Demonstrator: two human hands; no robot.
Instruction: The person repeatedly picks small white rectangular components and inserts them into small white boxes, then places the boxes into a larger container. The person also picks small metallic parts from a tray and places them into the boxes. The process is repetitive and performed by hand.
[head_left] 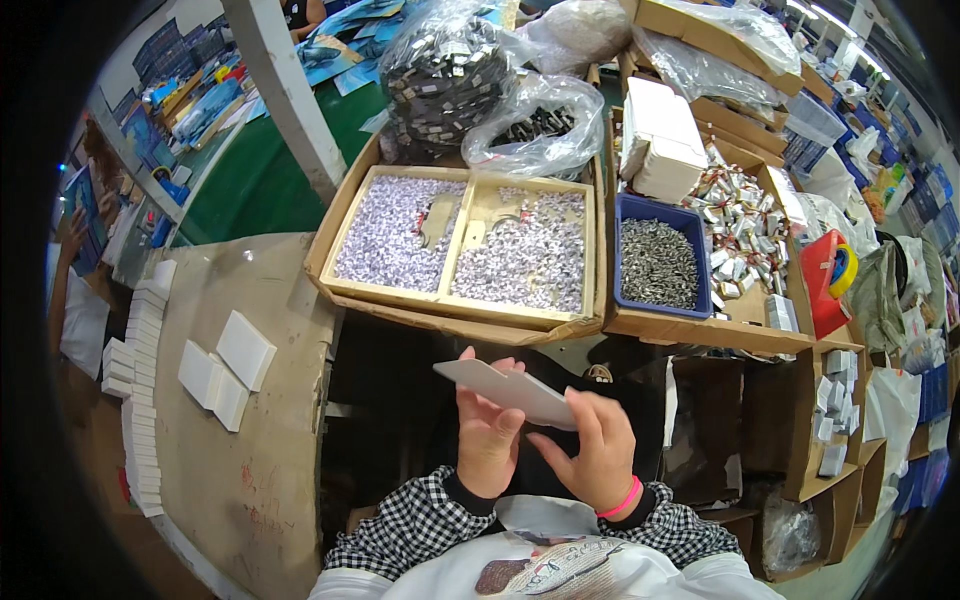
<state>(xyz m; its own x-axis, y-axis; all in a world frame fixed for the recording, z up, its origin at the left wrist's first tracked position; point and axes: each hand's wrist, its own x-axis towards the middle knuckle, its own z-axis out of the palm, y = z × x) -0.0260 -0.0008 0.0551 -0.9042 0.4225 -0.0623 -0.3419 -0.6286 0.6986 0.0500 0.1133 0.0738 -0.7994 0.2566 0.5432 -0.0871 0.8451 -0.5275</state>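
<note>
Both my hands are up at 6 o'clock, close to the chest, working one flat white card (512,392). Left hand (487,432) has its grip closed on the card from below, thumb on the near edge. Right hand (598,450) has fingers curled on the card's right end, pink wristband showing. The card is held tilted in the air, clear of any surface.

Progress, my read: the card still looks flat, so this piece is at an early stage.

At 9 o'clock on the worktop (262,470): two small stacks of white pieces (226,368) and a long row of white pieces (143,390) along the far-left edge. That looks like finished output, a fair amount.

At 12 o'clock: a two-part tray (462,243) full of small purple-white bits, so plenty of stock is left. At 1 o'clock a blue bin (659,262) of small metal parts, also full. Beyond are bagged parts (452,75) and white boxes (660,140).
</note>
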